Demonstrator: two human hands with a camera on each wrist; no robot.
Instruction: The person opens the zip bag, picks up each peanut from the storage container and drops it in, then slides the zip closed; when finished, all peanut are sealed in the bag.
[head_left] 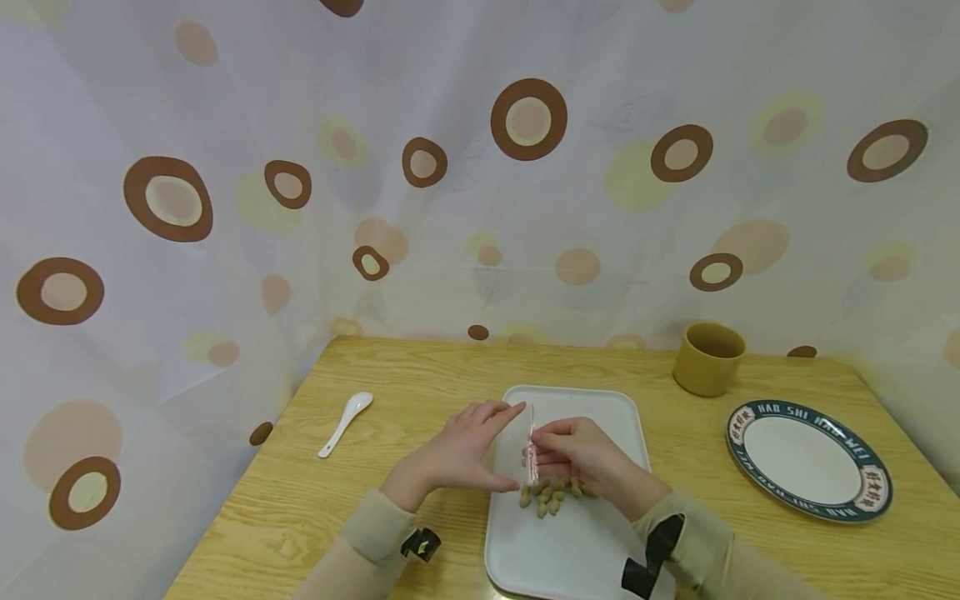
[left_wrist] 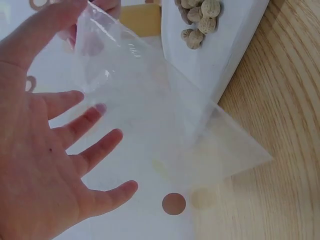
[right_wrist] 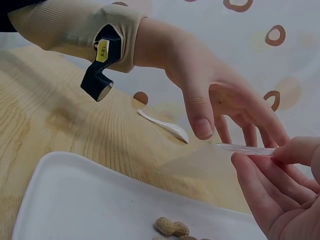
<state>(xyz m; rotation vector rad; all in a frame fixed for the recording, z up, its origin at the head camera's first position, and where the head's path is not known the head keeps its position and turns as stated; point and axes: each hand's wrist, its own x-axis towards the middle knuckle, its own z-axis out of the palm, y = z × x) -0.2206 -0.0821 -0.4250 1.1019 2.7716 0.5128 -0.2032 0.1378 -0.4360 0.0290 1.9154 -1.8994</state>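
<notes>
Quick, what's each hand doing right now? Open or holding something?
Left hand: open, near the clear plastic bag.
Right hand: closed, holding the clear plastic bag by its edge.

A tray (head_left: pixel 581 546) is set on the table (head_left: pixel 420 375) between a spoon (head_left: pixel 347 420) at left and a cup (head_left: pixel 703 371) and plate (head_left: pixel 806 458) at right.

"HAO SHI HAO WEI" on round plate (head_left: pixel 810 460), red characters (head_left: pixel 872 489) unclear

The right hand (right_wrist: pixel 287 202) (right wrist view) is cut off.
</notes>
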